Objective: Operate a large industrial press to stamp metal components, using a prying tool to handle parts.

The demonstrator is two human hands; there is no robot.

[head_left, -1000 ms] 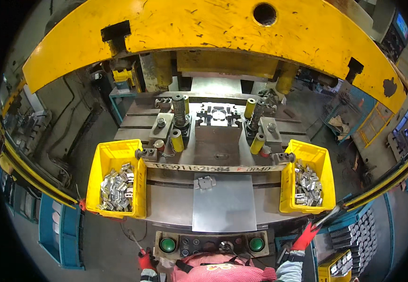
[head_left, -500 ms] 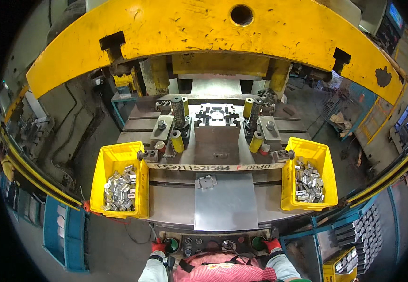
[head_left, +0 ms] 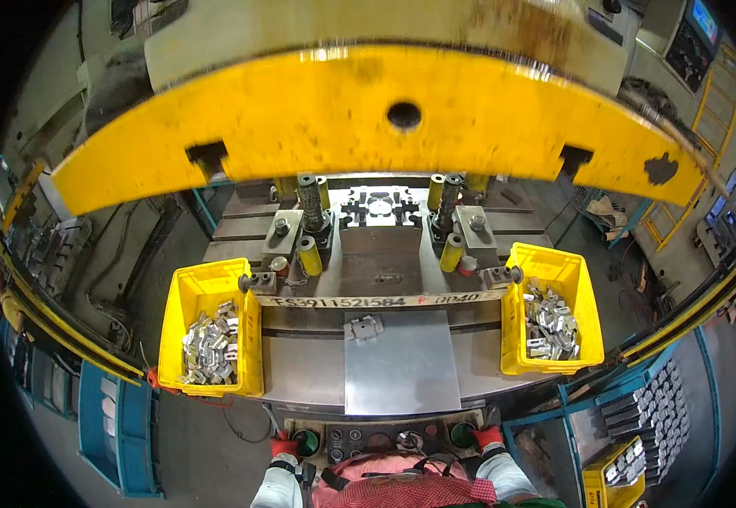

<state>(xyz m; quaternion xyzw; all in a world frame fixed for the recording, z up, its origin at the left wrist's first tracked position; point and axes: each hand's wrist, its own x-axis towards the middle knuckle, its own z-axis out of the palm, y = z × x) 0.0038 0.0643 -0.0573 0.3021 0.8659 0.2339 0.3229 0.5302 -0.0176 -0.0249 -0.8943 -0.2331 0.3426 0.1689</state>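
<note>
In a red glove, my left hand (head_left: 283, 446) is at the left end of the control panel (head_left: 355, 432), right beside a round green button (head_left: 306, 441). My right hand (head_left: 488, 438), gloved the same, is beside the other green button (head_left: 463, 435) at the right end. The fingers of both are too small and hidden to make out. Beyond the panel, a flat metal part (head_left: 364, 328) lies on a smooth grey plate (head_left: 403, 372). Farther off, the lower die (head_left: 379, 207) is brightly lit, and the yellow press ram (head_left: 317, 110) hangs over its far side.
Yellow bins of small metal parts flank the plate, one left (head_left: 254, 356) and one right (head_left: 510, 339). Upright guide posts (head_left: 309, 203) flank the die. At lower right, a blue-framed rack (head_left: 567, 440) holds rows of metal parts; a blue trolley (head_left: 118, 432) stands at lower left.
The yellow ram has come down toward the die, hiding more of the area behind it. My hands stay beside the green buttons. The whole view has shifted slightly.
</note>
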